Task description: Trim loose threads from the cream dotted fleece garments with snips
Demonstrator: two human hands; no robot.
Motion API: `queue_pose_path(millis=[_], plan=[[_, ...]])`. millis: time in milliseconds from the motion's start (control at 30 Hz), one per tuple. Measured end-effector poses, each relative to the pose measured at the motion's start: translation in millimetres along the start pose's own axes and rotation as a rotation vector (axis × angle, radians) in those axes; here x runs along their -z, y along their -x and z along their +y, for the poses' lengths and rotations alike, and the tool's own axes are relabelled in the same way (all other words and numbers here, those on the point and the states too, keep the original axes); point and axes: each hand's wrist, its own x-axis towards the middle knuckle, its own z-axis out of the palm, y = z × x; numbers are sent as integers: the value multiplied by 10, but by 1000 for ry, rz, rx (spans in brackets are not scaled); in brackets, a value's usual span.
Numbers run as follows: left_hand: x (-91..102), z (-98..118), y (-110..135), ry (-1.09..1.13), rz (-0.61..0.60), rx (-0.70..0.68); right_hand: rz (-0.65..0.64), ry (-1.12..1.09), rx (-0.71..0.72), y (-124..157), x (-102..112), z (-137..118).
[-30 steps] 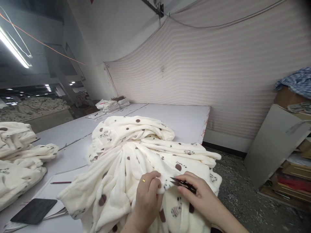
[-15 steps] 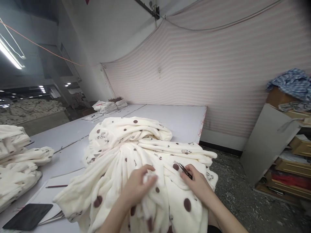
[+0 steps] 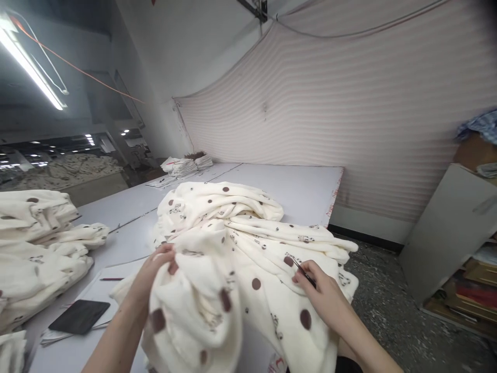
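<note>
A cream fleece garment (image 3: 233,243) with brown dots lies heaped on the grey table (image 3: 295,189) in front of me. My left hand (image 3: 155,267) is closed on a fold of this fleece and holds it lifted toward the left. My right hand (image 3: 320,292) rests on the fabric at the right and grips small black thread snips (image 3: 303,272), their tips pointing up and left.
More folded cream fleece pieces (image 3: 39,243) are stacked at the left. A black phone (image 3: 79,316) lies on papers with a red pencil (image 3: 111,279) beside it. Paper stacks (image 3: 186,165) sit at the far end. Shelves and a board (image 3: 454,228) stand at right.
My left hand has moved left and upward, pulling a fold of the fleece with it. My right hand with the snips has stayed on the fabric, shifting slightly.
</note>
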Motion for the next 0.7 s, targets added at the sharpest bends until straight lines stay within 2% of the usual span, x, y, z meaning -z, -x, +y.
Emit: queue_pose_path(millis=[67, 133, 200, 300, 400, 500, 600, 700], plan=[[274, -8, -55, 25, 12, 48, -52, -215, 11, -66, -193, -138], [365, -66, -57, 15, 12, 49, -135, -449, -59, -141, -463, -297], [318, -124, -6, 11, -8, 42, -219, -668, -151, -192, -752, -450], [135, -143, 157, -38, -60, 36, -316, -966, -211, -180, -1109, -643], [-79, -121, 397, -274, -217, -102, -356, -1161, -262, -92, -1301, -764], [-316, -191, 633, -517, -373, -311, -308, -1131, -259, -20, -1315, -732], [-578, -389, 779, -724, -272, -377, -201, -904, -193, -44, -1182, -515], [-860, -621, 799, -893, -158, -517, 11, -591, -126, -226, -999, -231]])
